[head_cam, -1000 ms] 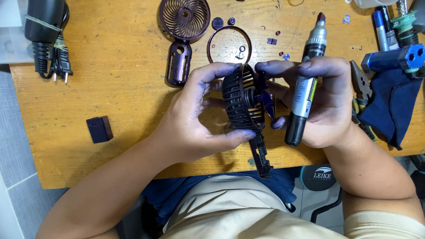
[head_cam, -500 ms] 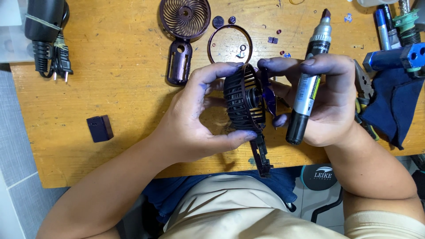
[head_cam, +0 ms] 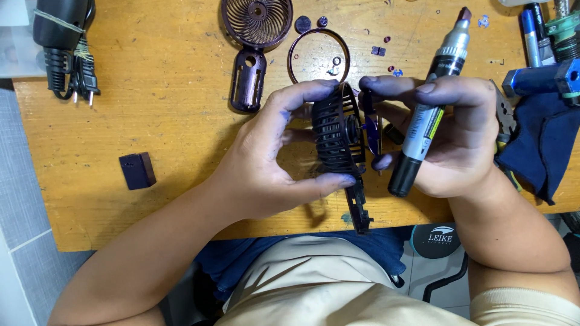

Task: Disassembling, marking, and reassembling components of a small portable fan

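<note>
Two hands | fan grille (head_cam: 336,134) between left hand (head_cam: 266,163) fingers | right hand (head_cam: 459,139) touching

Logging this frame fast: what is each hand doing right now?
Left hand: closed on the black ribbed plastic fan grille.
Right hand: holding the black-and-silver pen-shaped tool, fingertips on the fan part.

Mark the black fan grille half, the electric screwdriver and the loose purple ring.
black fan grille half (head_cam: 335,142), head view, on its ribbed face.
electric screwdriver (head_cam: 426,115), head view, on its mid barrel.
loose purple ring (head_cam: 292,51), head view, on its left rim.
</note>
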